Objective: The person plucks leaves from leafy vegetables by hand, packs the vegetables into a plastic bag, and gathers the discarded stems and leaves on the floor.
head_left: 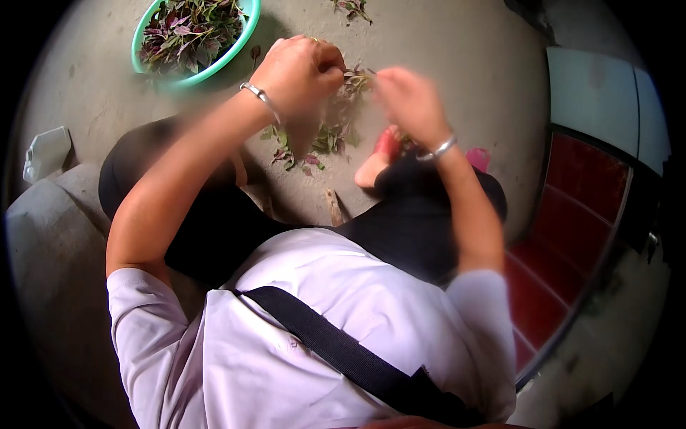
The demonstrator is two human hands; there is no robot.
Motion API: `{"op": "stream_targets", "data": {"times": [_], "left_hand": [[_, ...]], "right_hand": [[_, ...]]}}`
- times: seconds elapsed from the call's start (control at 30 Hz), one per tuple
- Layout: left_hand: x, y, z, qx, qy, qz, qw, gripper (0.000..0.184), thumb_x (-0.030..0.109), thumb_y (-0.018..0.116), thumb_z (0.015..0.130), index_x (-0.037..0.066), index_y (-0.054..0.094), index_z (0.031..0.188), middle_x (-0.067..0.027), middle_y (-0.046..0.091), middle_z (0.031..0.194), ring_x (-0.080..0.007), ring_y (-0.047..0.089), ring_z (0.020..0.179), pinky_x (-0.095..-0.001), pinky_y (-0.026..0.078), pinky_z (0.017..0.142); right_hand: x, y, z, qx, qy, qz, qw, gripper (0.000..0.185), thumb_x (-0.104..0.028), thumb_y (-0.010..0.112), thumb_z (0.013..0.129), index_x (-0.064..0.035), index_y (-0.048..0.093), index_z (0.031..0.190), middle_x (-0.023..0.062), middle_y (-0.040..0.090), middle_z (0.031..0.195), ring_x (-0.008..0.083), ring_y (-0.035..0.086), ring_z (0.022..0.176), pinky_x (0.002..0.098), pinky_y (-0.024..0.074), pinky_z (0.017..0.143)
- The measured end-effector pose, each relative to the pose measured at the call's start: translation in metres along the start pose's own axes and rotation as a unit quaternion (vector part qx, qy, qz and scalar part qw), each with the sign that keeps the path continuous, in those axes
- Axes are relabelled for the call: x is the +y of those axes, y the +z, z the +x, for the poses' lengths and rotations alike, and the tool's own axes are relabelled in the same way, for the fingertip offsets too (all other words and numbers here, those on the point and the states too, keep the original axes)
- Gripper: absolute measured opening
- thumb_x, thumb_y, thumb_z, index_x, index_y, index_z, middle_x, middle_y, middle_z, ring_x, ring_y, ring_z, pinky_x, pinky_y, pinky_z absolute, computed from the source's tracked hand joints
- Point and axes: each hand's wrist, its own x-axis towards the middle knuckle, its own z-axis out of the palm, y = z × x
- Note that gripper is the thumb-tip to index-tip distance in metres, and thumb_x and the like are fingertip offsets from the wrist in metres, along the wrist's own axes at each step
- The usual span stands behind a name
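My left hand (304, 68), with a bangle at its wrist, is closed in a fist over the floor. Purple-green leafy stems (355, 82) stick out from its thumb side. Facing it, my right hand (412, 101) is blurred, its fingers drawn together with the tips at a thin stem beside that bunch. Under both hands lies a loose heap of purple and green leaves (330, 139) on the concrete. A green basin (251, 21) full of the same leafy greens (191, 36) stands beyond my left forearm.
More leaves (351, 8) lie on the floor (443, 36) at the far side. My bare foot (373, 170) with a red strap is close to the heap. A white plastic container (48, 154) sits at left. Red tiles (564, 229) and pale panels (589, 93) border the right side.
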Motion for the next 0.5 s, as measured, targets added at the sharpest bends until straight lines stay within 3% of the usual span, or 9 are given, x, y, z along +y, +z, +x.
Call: {"op": "stream_targets", "data": {"times": [0.07, 0.23, 0.3, 0.37, 0.43, 0.5], "left_hand": [[-0.004, 0.000, 0.004, -0.037, -0.091, -0.100, 0.990, 0.018, 0.014, 0.056, 0.076, 0.001, 0.063, 0.086, -0.0052, 0.061, 0.074, -0.0082, 0.056, 0.066, -0.0208, 0.044, 0.064], [-0.030, -0.004, 0.016, 0.048, -0.208, -0.379, 0.900, 0.015, 0.016, 0.054, 0.082, 0.004, 0.062, 0.084, -0.0010, 0.060, 0.075, -0.0059, 0.051, 0.066, -0.0173, 0.040, 0.061], [-0.038, -0.025, 0.017, 0.094, -0.203, -0.377, 0.899, 0.015, 0.018, 0.054, 0.083, 0.005, 0.061, 0.086, -0.0015, 0.060, 0.077, -0.0063, 0.052, 0.070, -0.0177, 0.041, 0.063], [-0.056, -0.026, 0.018, 0.099, -0.131, -0.441, 0.883, 0.018, 0.021, 0.053, 0.085, 0.005, 0.059, 0.090, -0.0021, 0.059, 0.082, -0.0076, 0.053, 0.077, -0.0190, 0.042, 0.068], [-0.066, -0.023, 0.018, 0.102, -0.160, -0.427, 0.884, 0.019, 0.021, 0.053, 0.085, 0.005, 0.059, 0.092, -0.0018, 0.059, 0.082, -0.0075, 0.053, 0.077, -0.0202, 0.042, 0.070], [-0.051, -0.023, 0.013, 0.164, -0.193, -0.341, 0.905, 0.020, 0.021, 0.054, 0.085, 0.004, 0.059, 0.094, -0.0009, 0.059, 0.083, -0.0074, 0.052, 0.077, -0.0202, 0.042, 0.071]], "right_hand": [[-0.002, -0.001, 0.000, -0.015, 0.010, 0.023, 1.000, 0.019, -0.018, 0.052, 0.086, 0.0002, 0.060, 0.087, 0.0002, 0.058, 0.065, 0.0022, 0.048, 0.053, 0.0157, 0.0390, 0.048], [-0.008, -0.013, 0.000, -0.037, 0.087, 0.104, 0.990, 0.019, -0.018, 0.051, 0.087, -0.0017, 0.061, 0.084, -0.0015, 0.056, 0.063, 0.0014, 0.044, 0.050, 0.0139, 0.0345, 0.045], [0.002, -0.022, -0.001, -0.036, 0.072, 0.150, 0.985, 0.021, -0.019, 0.050, 0.088, -0.0017, 0.060, 0.083, -0.0014, 0.055, 0.063, 0.0020, 0.044, 0.049, 0.0141, 0.0342, 0.045], [-0.001, -0.026, 0.000, -0.046, 0.079, 0.204, 0.975, 0.023, -0.021, 0.048, 0.089, -0.0018, 0.059, 0.082, -0.0010, 0.055, 0.063, 0.0027, 0.044, 0.049, 0.0145, 0.0341, 0.045], [-0.016, -0.029, -0.006, -0.068, 0.115, 0.264, 0.955, 0.026, -0.023, 0.046, 0.090, -0.0019, 0.059, 0.081, -0.0003, 0.054, 0.063, 0.0035, 0.044, 0.050, 0.0150, 0.0343, 0.044], [-0.004, -0.026, -0.003, -0.041, 0.128, 0.289, 0.948, 0.029, -0.025, 0.043, 0.091, -0.0021, 0.057, 0.079, 0.0003, 0.053, 0.062, 0.0046, 0.044, 0.050, 0.0160, 0.0339, 0.044]]}}
